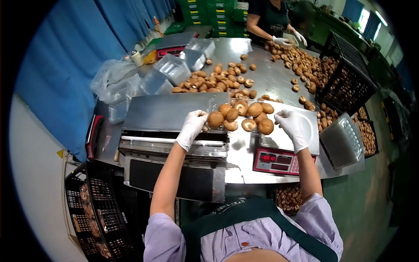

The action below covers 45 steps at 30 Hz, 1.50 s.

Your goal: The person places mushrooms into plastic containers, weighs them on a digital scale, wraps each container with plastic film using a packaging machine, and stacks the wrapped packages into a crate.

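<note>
Brown shiitake mushrooms (232, 115) lie in two groups side by side, in front of me, in clear plastic trays (213, 104) whose outlines are hard to see. My left hand (193, 127), in a white glove, pinches the left edge of the left tray. On the other side, my gloved right hand (292, 127) has its fingers closed at the right edge of the right tray. The trays are above the gap between a grey wrapping machine (170, 111) and a white-topped scale (309, 131) with a red display panel.
Loose mushrooms (209, 83) are heaped behind the trays. Empty clear containers (172, 69) stand at the back left, with stacked trays (342, 140) on the right. A black crate (347, 74) is tipped beside another heap. Across the table, a person in white gloves (283, 41) handles mushrooms.
</note>
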Tool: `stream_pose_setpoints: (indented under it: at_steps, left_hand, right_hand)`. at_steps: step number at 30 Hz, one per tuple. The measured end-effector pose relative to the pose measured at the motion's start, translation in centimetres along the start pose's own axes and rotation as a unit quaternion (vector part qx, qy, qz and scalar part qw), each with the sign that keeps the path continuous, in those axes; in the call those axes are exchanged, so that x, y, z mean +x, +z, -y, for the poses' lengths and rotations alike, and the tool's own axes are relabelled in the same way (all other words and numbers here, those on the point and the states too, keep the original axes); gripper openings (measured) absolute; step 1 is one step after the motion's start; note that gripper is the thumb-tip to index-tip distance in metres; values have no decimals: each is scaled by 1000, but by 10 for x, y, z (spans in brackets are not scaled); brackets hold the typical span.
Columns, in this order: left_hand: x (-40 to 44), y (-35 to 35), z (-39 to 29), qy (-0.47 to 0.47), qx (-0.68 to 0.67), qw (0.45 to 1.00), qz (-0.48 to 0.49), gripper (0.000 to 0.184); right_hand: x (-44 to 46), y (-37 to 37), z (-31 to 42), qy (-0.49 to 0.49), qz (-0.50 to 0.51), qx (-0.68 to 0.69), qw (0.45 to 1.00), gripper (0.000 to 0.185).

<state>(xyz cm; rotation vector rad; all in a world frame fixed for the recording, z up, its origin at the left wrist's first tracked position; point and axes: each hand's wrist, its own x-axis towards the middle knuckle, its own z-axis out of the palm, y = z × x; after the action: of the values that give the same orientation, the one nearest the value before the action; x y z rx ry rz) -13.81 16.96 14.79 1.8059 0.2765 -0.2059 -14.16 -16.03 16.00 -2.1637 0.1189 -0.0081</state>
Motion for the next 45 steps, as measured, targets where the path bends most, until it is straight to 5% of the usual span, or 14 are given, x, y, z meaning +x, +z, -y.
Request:
stream_pose_setpoints:
  at_steps: [12,13,18,19,22,25,29,32,33,34,36,40,42,45]
  left_hand:
    - [41,-223,66,-25,228,965,-130,21]
    - [69,-237,101,31,325,932,-158,21]
    - [54,-252,82,-22,194,981,-14,25]
    - [59,-261,87,17,258,966,-7,22]
    - [32,-268,70,208,435,873,-73,18]
    - [-5,-283,47,346,508,787,60,23]
    - [-16,-305,55,523,621,532,242,26]
    - [-13,-305,72,545,599,539,232,23]
    - [-16,-299,82,547,583,564,210,18]
    - [-15,-299,86,546,583,564,211,18]
    - [-20,-298,93,520,548,630,176,13]
    - [-32,-306,93,470,558,667,149,11]
    - [-32,-311,91,470,566,660,153,16]
    - [-35,-299,70,530,606,580,126,28]
  right_hand:
    - [34,215,114,-57,65,-119,989,24]
    - [33,225,119,-33,56,-113,991,24]
    - [21,225,112,-76,66,-80,992,29]
    - [13,219,111,-97,45,-92,990,29]
    - [-12,192,108,-257,-21,-197,946,26]
    - [-31,160,109,-406,122,-361,831,24]
    - [-57,155,103,-527,196,-377,736,28]
    - [-62,167,95,-538,213,-396,713,29]
    - [-66,173,89,-426,211,-358,804,28]
    - [-63,172,82,-486,183,-378,767,27]
    - [-71,170,67,-463,156,-329,808,27]
    - [-75,170,63,-425,131,-285,849,20]
    - [-74,173,63,-446,110,-257,850,17]
    - [-68,178,70,-394,144,-275,865,12]
